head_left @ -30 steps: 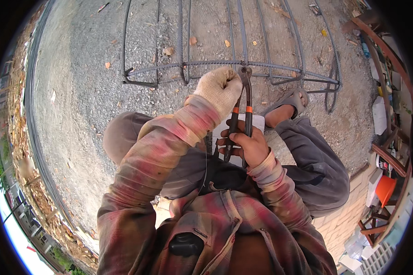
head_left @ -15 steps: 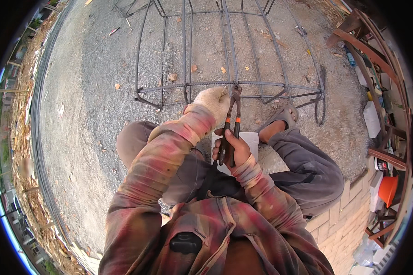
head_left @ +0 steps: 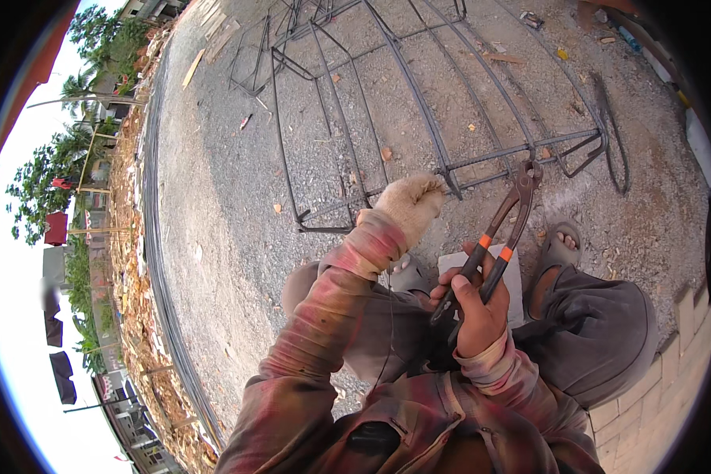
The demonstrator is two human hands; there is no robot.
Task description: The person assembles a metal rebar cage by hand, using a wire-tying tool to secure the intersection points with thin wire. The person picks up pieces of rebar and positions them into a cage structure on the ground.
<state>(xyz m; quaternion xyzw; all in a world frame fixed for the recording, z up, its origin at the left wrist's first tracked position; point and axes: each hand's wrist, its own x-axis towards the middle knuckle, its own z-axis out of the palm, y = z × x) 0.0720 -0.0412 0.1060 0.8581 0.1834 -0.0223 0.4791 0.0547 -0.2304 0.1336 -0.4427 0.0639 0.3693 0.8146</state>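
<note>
My right hand point(head_left: 482, 304), bare, is closed round the dark handles of the end-cutting pincers point(head_left: 517, 207), which have orange bands. Their jaws point away from me and appear close to the near bar of the steel rebar cage point(head_left: 490, 156); whether they touch it I cannot tell. My left hand point(head_left: 412, 207), in a pale work glove, is curled closed by a near corner of a bar. Its fingertips and anything in them are hidden. A thin dark strand point(head_left: 391, 324) hangs below my left wrist.
A pale flat block point(head_left: 515, 288) lies between my sandalled feet. The cage stretches across gravel ground point(head_left: 221, 261) ahead. Long dark bars point(head_left: 166, 292) run along the left side, beside rubble. Brick paving point(head_left: 648, 395) lies at the near right. A wood offcut point(head_left: 504, 58) lies by the cage.
My view has turned, so the cage now slants. The pincers have moved away from my left hand, to its right. Both hands remain closed.
</note>
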